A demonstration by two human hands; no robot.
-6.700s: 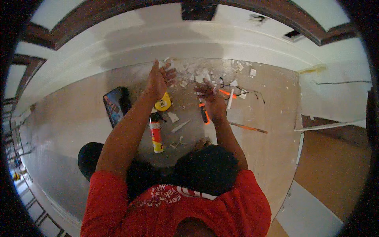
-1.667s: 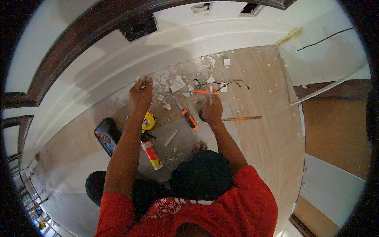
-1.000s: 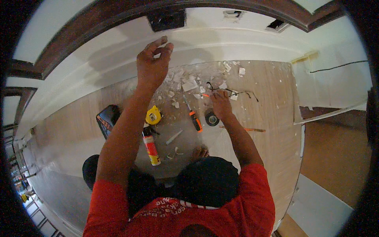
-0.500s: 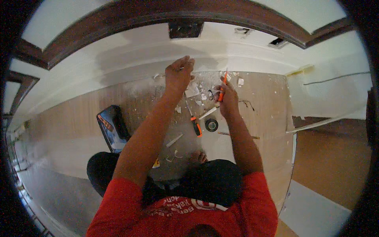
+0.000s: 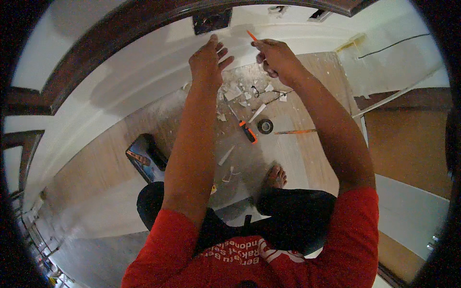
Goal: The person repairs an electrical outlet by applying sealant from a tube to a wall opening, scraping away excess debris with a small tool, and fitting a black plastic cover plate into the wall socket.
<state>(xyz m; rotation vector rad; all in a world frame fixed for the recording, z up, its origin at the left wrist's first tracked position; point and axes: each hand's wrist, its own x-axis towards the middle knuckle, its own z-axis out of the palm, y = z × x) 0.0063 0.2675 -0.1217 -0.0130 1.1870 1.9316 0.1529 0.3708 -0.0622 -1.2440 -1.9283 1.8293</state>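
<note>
My left hand [image 5: 207,58] is raised toward the white wall, fingers spread, holding nothing. It hovers just below a dark rectangular opening in the wall [image 5: 212,20]. My right hand [image 5: 276,56] is also raised and pinches a thin orange tool [image 5: 251,35] whose tip points up toward the wall. Below on the wooden floor [image 5: 307,153] lie an orange-handled screwdriver [image 5: 246,129], a black tape roll [image 5: 264,126] and a scatter of white debris [image 5: 235,93].
A phone with a lit screen [image 5: 146,158] lies on the floor to my left. A long thin orange-tipped tool [image 5: 295,132] lies right of the tape roll. My bare foot [image 5: 275,176] rests in front of me. A black cable [image 5: 394,44] runs along the wall at right.
Both hands have lifted from the floor debris up to the wall opening. The right hand picked up the thin orange tool. The view tilted upward.
</note>
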